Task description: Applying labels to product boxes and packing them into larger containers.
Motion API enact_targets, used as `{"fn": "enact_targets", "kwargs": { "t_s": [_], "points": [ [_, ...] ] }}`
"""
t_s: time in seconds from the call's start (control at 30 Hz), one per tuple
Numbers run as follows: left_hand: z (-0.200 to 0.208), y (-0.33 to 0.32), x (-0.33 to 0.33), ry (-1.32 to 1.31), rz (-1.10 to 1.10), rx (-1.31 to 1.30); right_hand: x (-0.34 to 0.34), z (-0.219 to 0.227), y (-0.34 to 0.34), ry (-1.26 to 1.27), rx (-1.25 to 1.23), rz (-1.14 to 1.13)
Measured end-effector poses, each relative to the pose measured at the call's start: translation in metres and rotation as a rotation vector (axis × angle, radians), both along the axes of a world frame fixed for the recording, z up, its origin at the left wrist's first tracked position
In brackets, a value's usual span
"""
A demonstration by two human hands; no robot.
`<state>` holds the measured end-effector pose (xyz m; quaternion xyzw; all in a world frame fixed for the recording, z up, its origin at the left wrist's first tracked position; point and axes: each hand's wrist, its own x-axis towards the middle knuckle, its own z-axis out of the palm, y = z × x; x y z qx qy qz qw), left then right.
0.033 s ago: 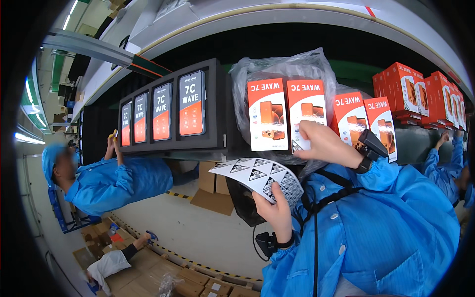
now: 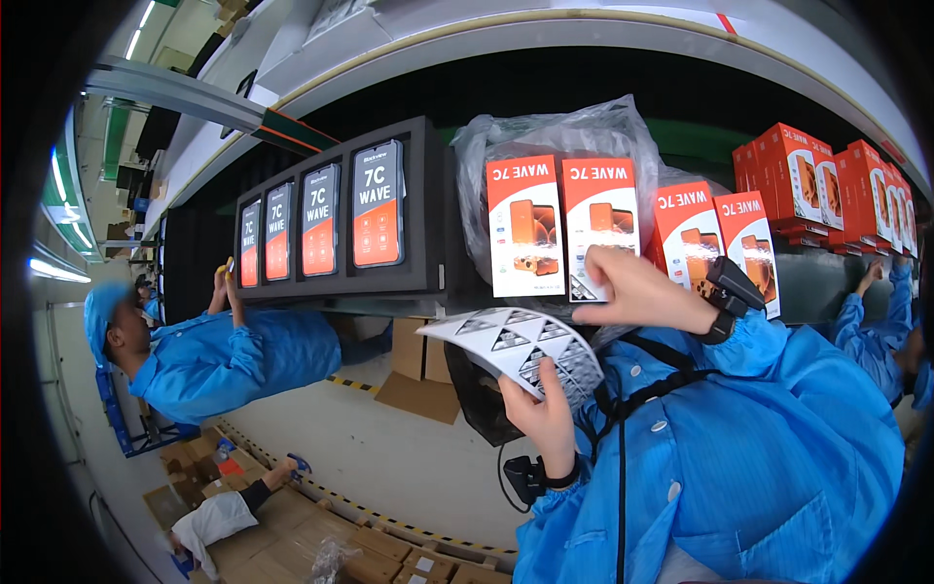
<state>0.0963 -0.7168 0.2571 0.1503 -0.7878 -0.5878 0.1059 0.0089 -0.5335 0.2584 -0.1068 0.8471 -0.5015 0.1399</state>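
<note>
My left hand [image 2: 541, 414] is closed on a curved white sheet of stickers [image 2: 520, 343], printed with rows of black triangles. My right hand [image 2: 642, 295] has curled fingers at the lower edge of a red and white phone box [image 2: 599, 190]. Whatever those fingers hold, if anything, is hidden. A small black triangular sticker [image 2: 581, 289] shows at that box's lower left corner, beside my fingertips. Left of it lies another phone box [image 2: 525, 224]. Two further phone boxes [image 2: 689, 219] lie to the right, partly behind my right wrist.
Clear plastic wrapping [image 2: 477, 146] spreads under the middle boxes. A black foam tray [image 2: 418, 195] on the left holds several phones [image 2: 377, 204]. Stacked phone boxes [image 2: 798, 175] stand at far right. A co-worker in blue [image 2: 243, 355] is at left; another's sleeve [image 2: 866, 321] shows at right.
My right hand has drawn slightly down and left, exposing more of the sticker at the box corner. The sheet in my left hand has bent and shifted slightly right.
</note>
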Motion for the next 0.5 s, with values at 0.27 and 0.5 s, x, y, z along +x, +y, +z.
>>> {"fn": "enact_targets", "kwargs": {
  "t_s": [0.27,0.5],
  "points": [
    [0.023,0.038,0.035,0.079,-0.071,0.51,0.043,0.03,0.02,-0.281,-0.603,-0.153],
    [0.028,0.056,0.051,0.176,-0.114,0.55,0.077,0.07,0.025,0.261,-0.301,0.046]
  ]
}}
